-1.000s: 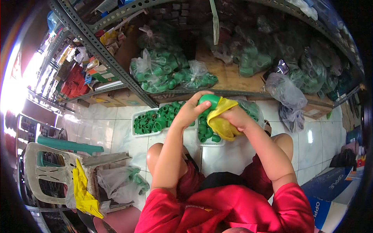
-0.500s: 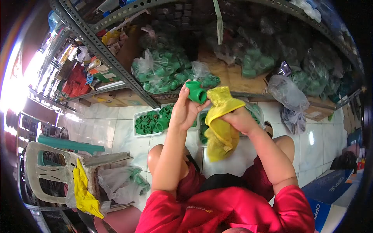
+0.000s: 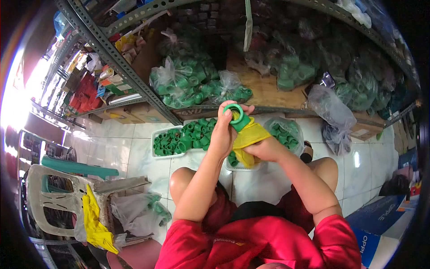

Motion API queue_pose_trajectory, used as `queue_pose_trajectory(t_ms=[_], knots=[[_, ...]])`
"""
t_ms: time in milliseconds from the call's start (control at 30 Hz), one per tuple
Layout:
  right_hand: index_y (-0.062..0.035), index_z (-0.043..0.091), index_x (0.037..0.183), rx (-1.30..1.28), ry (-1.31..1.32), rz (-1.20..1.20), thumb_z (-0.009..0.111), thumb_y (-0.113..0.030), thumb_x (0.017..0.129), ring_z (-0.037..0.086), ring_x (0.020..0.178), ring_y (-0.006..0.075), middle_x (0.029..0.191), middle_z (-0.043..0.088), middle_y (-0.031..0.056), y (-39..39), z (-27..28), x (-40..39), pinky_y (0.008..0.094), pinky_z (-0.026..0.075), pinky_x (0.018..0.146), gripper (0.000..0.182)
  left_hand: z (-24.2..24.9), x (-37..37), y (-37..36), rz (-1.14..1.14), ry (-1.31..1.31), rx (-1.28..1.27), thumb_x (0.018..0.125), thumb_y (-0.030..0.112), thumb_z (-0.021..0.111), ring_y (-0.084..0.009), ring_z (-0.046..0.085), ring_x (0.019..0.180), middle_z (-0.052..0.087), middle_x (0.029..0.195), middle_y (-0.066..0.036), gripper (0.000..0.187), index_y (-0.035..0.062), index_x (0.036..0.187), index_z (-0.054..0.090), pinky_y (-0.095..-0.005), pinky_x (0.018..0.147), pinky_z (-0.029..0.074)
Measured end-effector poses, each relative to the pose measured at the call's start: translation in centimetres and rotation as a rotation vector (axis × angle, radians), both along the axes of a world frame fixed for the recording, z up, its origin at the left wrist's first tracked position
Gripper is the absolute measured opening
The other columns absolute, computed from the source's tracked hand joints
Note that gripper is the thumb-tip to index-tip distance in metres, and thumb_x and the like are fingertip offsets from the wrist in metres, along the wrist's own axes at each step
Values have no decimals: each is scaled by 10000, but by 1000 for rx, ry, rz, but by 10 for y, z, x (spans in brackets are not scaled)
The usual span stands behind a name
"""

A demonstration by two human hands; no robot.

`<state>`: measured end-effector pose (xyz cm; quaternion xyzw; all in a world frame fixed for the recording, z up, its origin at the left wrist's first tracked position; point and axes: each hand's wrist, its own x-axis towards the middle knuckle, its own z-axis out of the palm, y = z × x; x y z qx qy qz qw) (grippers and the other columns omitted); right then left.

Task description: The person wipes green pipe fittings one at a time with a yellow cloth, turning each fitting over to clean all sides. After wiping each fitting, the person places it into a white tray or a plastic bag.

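Observation:
A green pipe fitting [image 3: 242, 122] is held by my left hand [image 3: 222, 134], its round opening facing up toward the camera. My right hand [image 3: 265, 149] grips a yellow cloth [image 3: 253, 134], which is pressed against the fitting; some yellow shows inside the opening. Beneath and to the left of my hands, a white tray [image 3: 169, 155] holds many small green fittings [image 3: 166, 141]. Other green fittings [image 3: 197, 133] lie right beside it. More fittings are in a tray [image 3: 242, 168] partly hidden under my hands, and in a clear plastic bag [image 3: 286, 134] to the right.
Metal shelving [image 3: 121, 62] with bags of green fittings [image 3: 188, 80] stands ahead. At the left is a plastic chair [image 3: 56, 172] with a yellow cloth [image 3: 95, 219] hanging on it. A blue and white box [image 3: 374, 224] sits at the lower right, on the tiled floor.
The fitting has turned so that an opening faces the camera. My right hand has brought the yellow cloth against it, and the cloth no longer hangs as low.

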<state>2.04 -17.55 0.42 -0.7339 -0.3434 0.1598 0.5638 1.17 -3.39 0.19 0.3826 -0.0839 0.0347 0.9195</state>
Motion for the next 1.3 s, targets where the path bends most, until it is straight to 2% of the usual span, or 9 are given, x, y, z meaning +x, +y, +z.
queue_pose_trajectory(t_ms=[33, 100, 233, 533, 700, 800, 967, 1067, 1300], knots=[[-62, 492, 1096, 4, -2, 1, 584, -169, 758, 601, 841, 249, 1005, 580, 107, -2, -4, 3, 366, 487, 730, 366, 0, 0, 0, 1, -2, 4, 844, 337, 516, -317, 438, 1123, 483, 1103, -120, 376, 127, 1126, 380, -409, 911, 381], [-30, 489, 1107, 503, 1040, 183, 566, -61, 735, 594, 865, 223, 1004, 577, 93, -7, -13, 6, 369, 480, 782, 382, 0, -1, 0, -9, -105, 51, 819, 357, 548, -294, 382, 1177, 439, 1205, -144, 415, 144, 1132, 378, -390, 933, 352], [-21, 491, 1099, 830, 1439, 207, 531, -11, 734, 581, 920, 213, 1002, 577, 96, -1, -23, 2, 344, 471, 822, 367, 1, -2, 3, -21, -152, 175, 789, 349, 590, -274, 351, 1194, 383, 1280, -154, 448, 153, 1131, 377, -366, 970, 300], [-48, 564, 1012, 96, 55, -200, 615, -190, 772, 579, 898, 191, 975, 608, 91, 6, 0, -3, 311, 443, 773, 283, 4, -2, 24, -42, 257, 216, 893, 491, 359, -186, 475, 1026, 504, 1107, -73, 515, 69, 1182, 421, -331, 878, 364], [-45, 538, 1070, -14, 191, -221, 562, -161, 784, 579, 918, 211, 1003, 598, 114, -1, -14, 9, 318, 452, 781, 310, -18, 7, 9, 196, 104, 489, 933, 392, 343, -117, 465, 963, 509, 1017, -42, 405, 69, 1152, 454, -257, 825, 383], [0, 470, 1121, 805, 1313, 187, 516, -93, 774, 584, 884, 217, 995, 578, 120, -11, -3, 16, 311, 478, 773, 363, -8, 8, -3, 41, 58, 164, 923, 388, 353, -178, 460, 1041, 485, 1126, -60, 444, 66, 1229, 370, -317, 905, 370], [-26, 524, 1067, 504, 852, -88, 531, -122, 779, 589, 850, 202, 966, 595, 93, -4, -8, 11, 326, 474, 742, 304, -10, 13, 11, -67, 132, 249, 927, 358, 355, -193, 439, 1117, 447, 1229, -73, 456, 64, 1275, 342, -359, 966, 351], [-76, 543, 999, -154, -209, -191, 578, -249, 758, 576, 857, 298, 927, 601, 138, -6, -9, 10, 363, 458, 742, 298, -8, 11, 23, -24, 286, 410, 912, 440, 361, -128, 468, 1038, 514, 1127, -24, 480, 84, 1223, 442, -254, 842, 388], [-61, 512, 1051, -30, 53, -184, 537, -213, 790, 587, 881, 257, 947, 607, 110, 3, -14, -1, 366, 466, 752, 303, -3, 3, 22, -44, 175, 397, 863, 286, 538, -137, 487, 1010, 529, 1104, -29, 463, 40, 1236, 419, -284, 875, 381]])
